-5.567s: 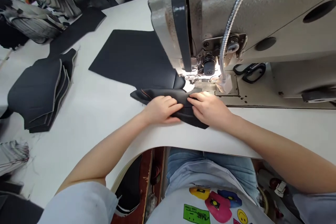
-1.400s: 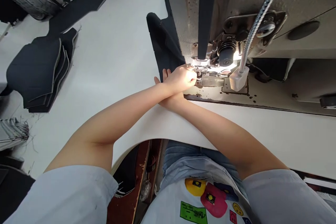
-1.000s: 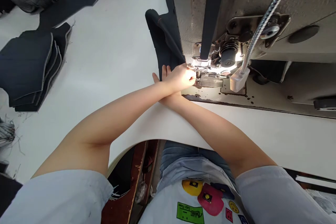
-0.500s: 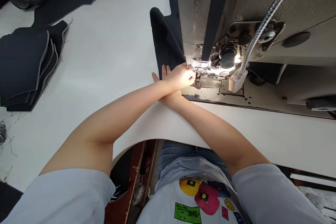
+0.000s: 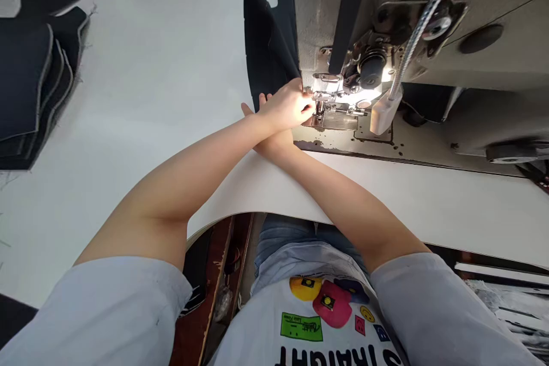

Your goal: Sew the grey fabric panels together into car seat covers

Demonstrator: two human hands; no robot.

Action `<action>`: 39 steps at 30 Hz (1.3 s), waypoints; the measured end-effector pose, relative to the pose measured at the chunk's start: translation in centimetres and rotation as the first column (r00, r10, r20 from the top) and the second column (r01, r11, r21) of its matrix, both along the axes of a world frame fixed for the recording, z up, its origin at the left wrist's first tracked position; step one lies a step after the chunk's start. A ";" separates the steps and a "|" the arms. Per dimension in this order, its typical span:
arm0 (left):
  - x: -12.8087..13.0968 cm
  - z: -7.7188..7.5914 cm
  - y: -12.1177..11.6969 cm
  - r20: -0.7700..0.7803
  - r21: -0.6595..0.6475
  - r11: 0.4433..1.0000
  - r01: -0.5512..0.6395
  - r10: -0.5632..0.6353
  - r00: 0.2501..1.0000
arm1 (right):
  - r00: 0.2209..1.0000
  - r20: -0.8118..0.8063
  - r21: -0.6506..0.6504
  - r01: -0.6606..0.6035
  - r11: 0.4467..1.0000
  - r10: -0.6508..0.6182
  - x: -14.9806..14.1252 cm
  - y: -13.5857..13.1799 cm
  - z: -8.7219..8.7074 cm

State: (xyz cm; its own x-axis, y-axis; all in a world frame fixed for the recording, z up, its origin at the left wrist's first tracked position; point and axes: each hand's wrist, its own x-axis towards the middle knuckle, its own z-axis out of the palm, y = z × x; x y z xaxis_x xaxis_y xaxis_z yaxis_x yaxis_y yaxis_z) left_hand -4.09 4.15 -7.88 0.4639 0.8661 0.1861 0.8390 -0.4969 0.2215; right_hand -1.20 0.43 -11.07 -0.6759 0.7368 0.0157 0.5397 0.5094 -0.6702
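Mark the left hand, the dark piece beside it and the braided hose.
Left hand [image 5: 283, 105], head view: back of the hand.
Dark piece [image 5: 265, 46], head view: visible middle.
Braided hose [image 5: 422, 22], head view: middle stretch.

White tabletop [image 5: 158, 63], stacked dark fabric panels [image 5: 21, 77] at left, black cloth [image 5: 262, 40] beside sewing machine [image 5: 317, 6].

Dk. cloth [image 5: 266, 40], far ctr.: matt. Sewing machine [image 5: 429, 66], far R: painted metal, slightly rough, chipped nr. edge. Lamp neck [image 5: 422, 26]: shiny, braided metal; lamp head [image 5: 383, 115]: plastic-looking. Surface [image 5: 171, 74]: smooth, faint sheen. Cloth stack [image 5: 26, 80], far L: matt, frayed edges.
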 end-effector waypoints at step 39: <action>-9.6 -0.7 -6.9 0.139 0.311 0.931 -0.190 0.153 0.978 | 0.926 0.164 0.173 0.312 0.934 -0.340 31.0 -26.9 -7.2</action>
